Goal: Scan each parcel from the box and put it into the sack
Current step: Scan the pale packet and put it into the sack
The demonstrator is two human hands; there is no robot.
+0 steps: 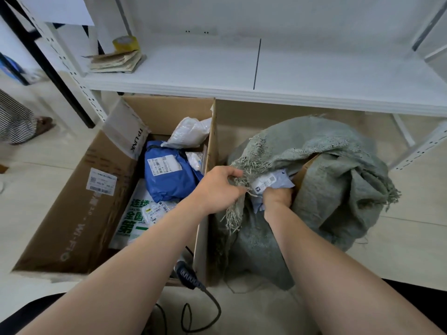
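A grey-green woven sack (333, 180) slumps on the floor at the right. My left hand (219, 189) pinches its frayed rim and holds the mouth apart. My right hand (278, 198) is inside the mouth, gripping a pale blue parcel (273, 182) with a white label. To the left stands the open cardboard box (72, 209). It holds a dark blue parcel (169, 175), a white bagged parcel (188, 132) and a white parcel with green print (135, 223). The scanner's handle and coiled cable (189, 276) lie by the box's near corner.
A white metal shelf (266, 76) runs across above the box and sack, with a yellow tape roll (125, 43) and a stack of folded papers (116, 61) on it. Another person's striped trouser leg and shoe (21, 126) stand at the far left.
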